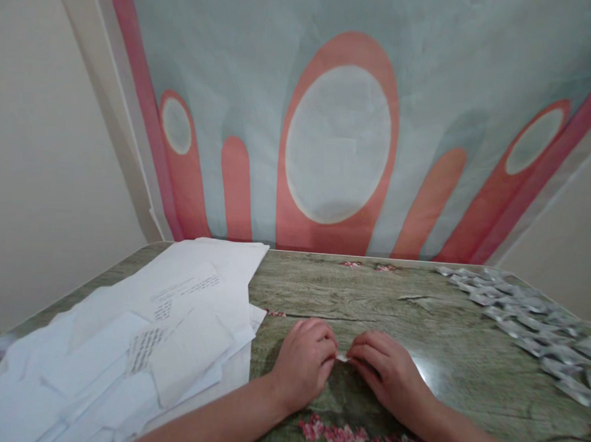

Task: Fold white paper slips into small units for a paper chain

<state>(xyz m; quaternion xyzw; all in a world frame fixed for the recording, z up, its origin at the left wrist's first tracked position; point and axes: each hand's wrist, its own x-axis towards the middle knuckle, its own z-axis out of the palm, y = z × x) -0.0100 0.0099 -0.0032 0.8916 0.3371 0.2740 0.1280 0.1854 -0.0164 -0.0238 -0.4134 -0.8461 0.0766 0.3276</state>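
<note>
A small white piece of folded paper (342, 358) shows between my two hands, low over the table. My left hand (305, 362) is closed, its fingertips pinching the paper's left end. From the other side my right hand (390, 377) pinches the right end with thumb and fingers. Most of the piece is covered by the fingertips, so its full shape is hidden. Left of my left hand lies a loose heap of white paper sheets (202, 349), some with printed text.
The wood-patterned table (321, 289) carries printed pink flowers. Along its right side lie rows of folded paper strips (534, 322), somewhat blurred. Behind the far edge hangs a pale green sheet with coral shapes (332, 240). Plain walls flank the table.
</note>
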